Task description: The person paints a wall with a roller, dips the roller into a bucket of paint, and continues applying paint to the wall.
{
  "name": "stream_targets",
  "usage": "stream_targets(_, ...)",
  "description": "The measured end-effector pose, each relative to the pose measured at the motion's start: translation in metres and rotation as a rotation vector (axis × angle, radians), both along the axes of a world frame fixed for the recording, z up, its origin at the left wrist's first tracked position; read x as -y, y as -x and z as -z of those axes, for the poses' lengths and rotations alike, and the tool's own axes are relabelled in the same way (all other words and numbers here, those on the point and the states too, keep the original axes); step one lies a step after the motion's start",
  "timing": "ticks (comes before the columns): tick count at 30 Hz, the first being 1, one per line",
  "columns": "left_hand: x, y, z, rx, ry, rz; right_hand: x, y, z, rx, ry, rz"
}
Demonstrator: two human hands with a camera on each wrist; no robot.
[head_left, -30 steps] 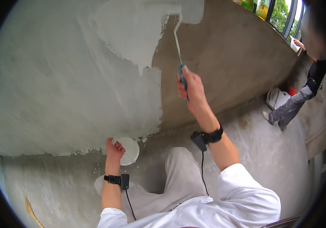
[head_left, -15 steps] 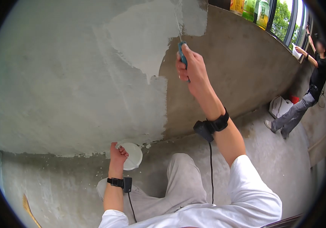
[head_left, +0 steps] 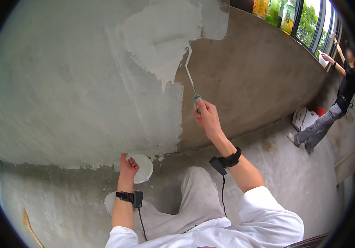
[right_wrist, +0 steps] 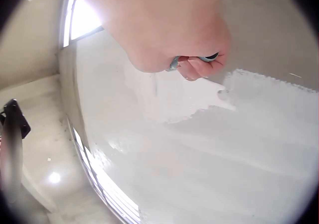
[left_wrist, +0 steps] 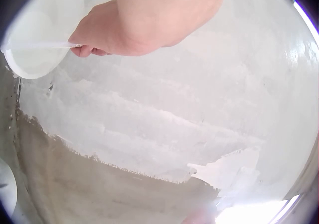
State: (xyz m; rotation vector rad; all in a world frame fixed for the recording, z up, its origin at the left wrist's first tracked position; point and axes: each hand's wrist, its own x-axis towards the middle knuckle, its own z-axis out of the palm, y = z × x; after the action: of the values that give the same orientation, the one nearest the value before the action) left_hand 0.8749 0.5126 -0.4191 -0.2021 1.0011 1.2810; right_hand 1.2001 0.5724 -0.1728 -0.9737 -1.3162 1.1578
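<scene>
My right hand (head_left: 208,118) grips the teal handle (head_left: 197,103) of a paint roller. The roller's bent, paint-coated wire frame (head_left: 190,72) runs up to its head, which blends into the wet white paint on the wall (head_left: 144,29). In the right wrist view, curled fingers wrap the handle, and the frame is hidden. At lower left my left hand (head_left: 128,167) holds the handle (left_wrist: 50,45) of a white bucket (head_left: 145,171), fingers curled round it. Pale paint shows inside the bucket (left_wrist: 30,72) in the left wrist view.
Bare brown wall (head_left: 247,70) borders the painted area on the right. Bottles (head_left: 273,11) line the window ledge at upper right. Another person (head_left: 347,84) stands by the window, with a white container (head_left: 304,119) near their feet. A broom (head_left: 26,219) shows at lower left.
My right hand first moved up the wall with the paint roller, then came back down; its frame now sits lower. My left hand stays at the bucket. The other person's raised arm has come into view.
</scene>
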Motion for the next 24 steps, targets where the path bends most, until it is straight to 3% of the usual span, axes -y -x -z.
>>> stream_targets(3,0.0,0.0,0.002,0.015,-0.011,0.005,0.0,0.004,-0.004,0.003,0.016,0.044)
stream_targets(12,0.0,0.002,0.001,0.054,0.0,0.025,-0.027,0.05,-0.133,-0.009,-0.121,-0.072)
stream_targets(16,0.0,0.001,-0.001,0.061,0.012,0.034,-0.029,0.057,-0.116,0.004,-0.103,-0.069)
stream_targets(21,0.0,0.0,0.0,0.041,0.002,0.029,-0.023,0.052,-0.047,0.094,-0.174,0.03)
stream_targets(24,0.0,-0.001,-0.002,0.022,0.006,0.017,-0.011,0.043,-0.008,0.043,-0.08,0.043)
